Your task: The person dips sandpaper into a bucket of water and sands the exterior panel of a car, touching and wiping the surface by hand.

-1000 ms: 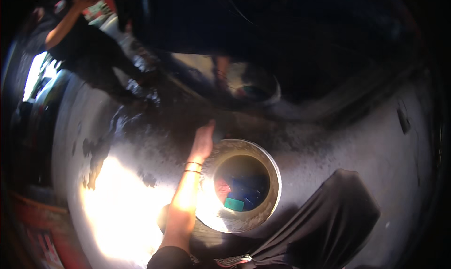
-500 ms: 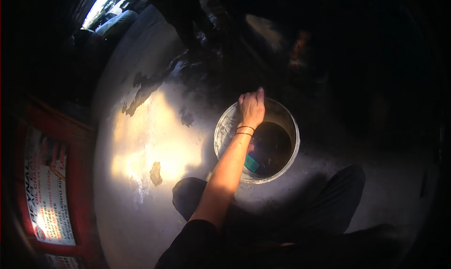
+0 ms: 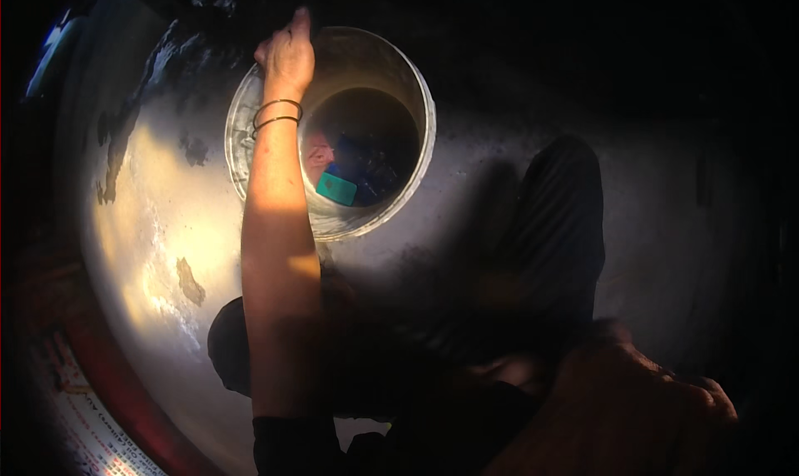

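My left hand is at the far left part of the rim of a pale bucket, fingers bent, their tips partly lost in dark; what they grip is hidden. Two thin dark bands circle that wrist. Inside the bucket, dark liquid holds a teal rectangular block, a pink item and dark blue pieces. My right hand is low at the right in shadow, its fingers bent, too dark to tell what is in them.
My bent legs are below and right of the bucket on the grey stained floor. A red board with a white printed panel stands at the lower left. The upper surroundings are in deep shadow.
The view has swung, and the bucket now sits higher and appears larger. My left arm still reaches to it. My right arm now shows at lower right. The standing person has left view.
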{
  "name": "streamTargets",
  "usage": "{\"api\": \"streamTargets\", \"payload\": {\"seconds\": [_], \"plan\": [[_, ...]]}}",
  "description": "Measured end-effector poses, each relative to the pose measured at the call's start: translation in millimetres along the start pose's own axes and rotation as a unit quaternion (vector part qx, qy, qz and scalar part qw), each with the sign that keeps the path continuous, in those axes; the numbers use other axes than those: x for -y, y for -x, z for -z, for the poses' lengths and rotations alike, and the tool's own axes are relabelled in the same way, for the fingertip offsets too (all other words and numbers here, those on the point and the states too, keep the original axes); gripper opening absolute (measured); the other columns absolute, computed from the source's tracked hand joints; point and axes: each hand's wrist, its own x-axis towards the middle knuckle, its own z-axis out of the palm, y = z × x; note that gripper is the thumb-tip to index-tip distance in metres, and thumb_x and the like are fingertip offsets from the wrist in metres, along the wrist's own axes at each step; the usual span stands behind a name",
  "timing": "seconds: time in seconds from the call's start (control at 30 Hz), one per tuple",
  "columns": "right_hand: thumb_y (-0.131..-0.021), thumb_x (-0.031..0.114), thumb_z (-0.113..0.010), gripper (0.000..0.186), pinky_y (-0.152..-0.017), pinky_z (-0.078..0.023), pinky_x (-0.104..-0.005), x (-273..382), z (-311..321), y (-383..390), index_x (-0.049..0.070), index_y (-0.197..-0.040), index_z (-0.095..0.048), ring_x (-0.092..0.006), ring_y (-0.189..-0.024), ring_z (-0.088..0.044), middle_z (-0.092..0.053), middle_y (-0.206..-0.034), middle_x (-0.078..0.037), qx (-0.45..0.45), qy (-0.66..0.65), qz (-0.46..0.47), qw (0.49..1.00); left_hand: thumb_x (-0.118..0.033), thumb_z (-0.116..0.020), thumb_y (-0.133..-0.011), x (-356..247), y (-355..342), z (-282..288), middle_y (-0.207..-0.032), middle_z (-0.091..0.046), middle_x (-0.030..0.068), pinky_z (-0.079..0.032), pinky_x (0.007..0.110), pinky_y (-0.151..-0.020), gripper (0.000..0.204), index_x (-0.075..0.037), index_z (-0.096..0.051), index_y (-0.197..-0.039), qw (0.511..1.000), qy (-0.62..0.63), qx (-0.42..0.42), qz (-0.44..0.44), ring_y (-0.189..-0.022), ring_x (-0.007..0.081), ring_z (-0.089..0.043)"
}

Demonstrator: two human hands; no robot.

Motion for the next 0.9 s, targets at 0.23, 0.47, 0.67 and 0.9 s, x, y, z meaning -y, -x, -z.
{"api": "streamTargets", "payload": {"seconds": [0.23,0.47,0.67,0.9], "plan": [[-0.090,0.001,-0.075,0.022,-0.085,-0.059,-0.0360,24,-13,-1,-0.006,-0.111,-0.079,-0.0293,-0.092,-0.074,-0.078,-0.108,-0.016,0.014,0.017,0.033,0.999,-0.065,-0.028,-0.113,-34,5,-12,-0.141,-0.073,0.0252,-0.022,0.052,-0.129,0.081,-0.006,-0.076,-0.140,1.000,-0.003,-0.001,-0.008,-0.143,0.0424,-0.058],[-0.089,-0.002,-0.074,0.025,-0.085,-0.059,-0.0352,-5,-10,-66,-0.007,-0.113,-0.079,-0.0297,-0.091,-0.074,-0.078,-0.109,-0.016,0.145,-0.050,0.046,0.987,-0.061,-0.025,-0.114,-49,14,1,-0.126,-0.076,0.0294,-0.037,0.052,-0.121,0.079,-0.004,-0.079,-0.128,0.999,-0.039,0.003,-0.001,-0.132,0.0479,-0.064],[-0.088,-0.005,-0.074,0.028,-0.085,-0.060,-0.0344,25,-29,-63,-0.007,-0.115,-0.079,-0.0300,-0.091,-0.075,-0.078,-0.109,-0.016,0.167,-0.041,0.041,0.984,-0.058,-0.028,-0.114,-39,0,0,-0.126,-0.078,0.0261,-0.038,0.055,-0.119,0.073,-0.007,-0.078,-0.132,0.997,-0.073,0.013,-0.036,-0.129,0.0485,-0.066],[-0.093,0.012,-0.076,0.022,-0.098,-0.061,-0.0483,39,-3,-13,0.004,-0.114,-0.076,-0.0353,-0.105,-0.076,-0.078,-0.109,-0.013,0.056,0.782,-0.224,0.579,-0.040,-0.034,-0.117,-79,51,-3,-0.122,-0.077,0.0135,-0.034,0.056,-0.118,0.053,-0.006,-0.074,-0.127,0.993,-0.010,0.004,-0.118,-0.124,0.0341,-0.064]]}}
